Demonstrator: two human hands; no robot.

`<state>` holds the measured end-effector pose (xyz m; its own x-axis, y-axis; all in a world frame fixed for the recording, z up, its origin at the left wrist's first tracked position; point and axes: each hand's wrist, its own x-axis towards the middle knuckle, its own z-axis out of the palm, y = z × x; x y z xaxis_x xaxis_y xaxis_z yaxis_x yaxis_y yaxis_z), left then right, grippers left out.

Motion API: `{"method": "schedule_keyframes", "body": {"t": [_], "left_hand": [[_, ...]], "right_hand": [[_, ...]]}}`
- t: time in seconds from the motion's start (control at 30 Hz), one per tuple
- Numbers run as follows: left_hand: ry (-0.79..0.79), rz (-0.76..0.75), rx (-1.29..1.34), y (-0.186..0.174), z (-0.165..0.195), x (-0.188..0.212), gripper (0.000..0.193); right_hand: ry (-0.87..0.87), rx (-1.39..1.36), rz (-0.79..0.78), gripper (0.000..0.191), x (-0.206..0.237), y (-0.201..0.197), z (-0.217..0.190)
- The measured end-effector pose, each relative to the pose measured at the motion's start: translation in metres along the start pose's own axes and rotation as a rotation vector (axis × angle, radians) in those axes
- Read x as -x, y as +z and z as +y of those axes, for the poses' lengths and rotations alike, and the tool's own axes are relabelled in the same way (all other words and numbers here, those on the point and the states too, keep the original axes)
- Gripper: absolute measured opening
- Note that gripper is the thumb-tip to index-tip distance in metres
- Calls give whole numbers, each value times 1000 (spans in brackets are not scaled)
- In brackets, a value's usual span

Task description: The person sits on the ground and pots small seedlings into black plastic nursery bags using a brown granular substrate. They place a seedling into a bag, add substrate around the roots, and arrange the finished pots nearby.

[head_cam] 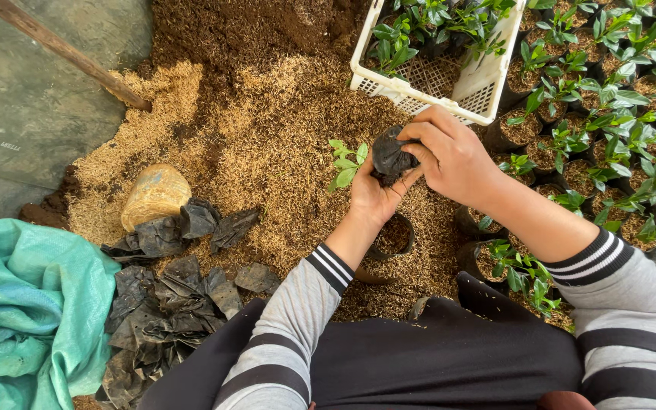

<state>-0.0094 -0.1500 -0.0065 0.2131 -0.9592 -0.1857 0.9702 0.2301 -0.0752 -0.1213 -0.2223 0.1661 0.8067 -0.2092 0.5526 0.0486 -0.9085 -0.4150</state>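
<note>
My left hand (371, 196) cradles a small seedling (345, 165) whose roots sit in a crumpled black plastic bag (389, 155), its green leaves pointing left. My right hand (449, 152) grips the top of that same black bag from the right. Both hands hover over a mound of rice husk (267, 144) mixed with dark soil. Just below my left wrist stands an open black pot (394, 237) filled with husk mix.
A white plastic crate (474, 89) with seedlings stands at the top. Many potted seedlings (616, 114) fill the right side. Empty black bags (165, 300) lie at lower left beside a teal sack (24, 311), a husk-filled container (155, 195) and a wooden handle (62, 49).
</note>
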Motion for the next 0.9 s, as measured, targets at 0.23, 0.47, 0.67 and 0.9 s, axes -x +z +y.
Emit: {"method": "schedule_keyframes", "body": {"t": [0.23, 0.47, 0.67, 0.9], "left_hand": [[11, 120, -36, 11, 0, 9, 45], [50, 128, -95, 7, 0, 7, 50], [67, 113, -79, -4, 6, 0, 57], [79, -74, 27, -9, 12, 0, 58]], "right_hand": [[262, -102, 47, 19, 3, 0, 21], [243, -85, -7, 19, 10, 14, 44], [140, -62, -17, 21, 9, 22, 40], [166, -144, -96, 22, 11, 37, 37]]}}
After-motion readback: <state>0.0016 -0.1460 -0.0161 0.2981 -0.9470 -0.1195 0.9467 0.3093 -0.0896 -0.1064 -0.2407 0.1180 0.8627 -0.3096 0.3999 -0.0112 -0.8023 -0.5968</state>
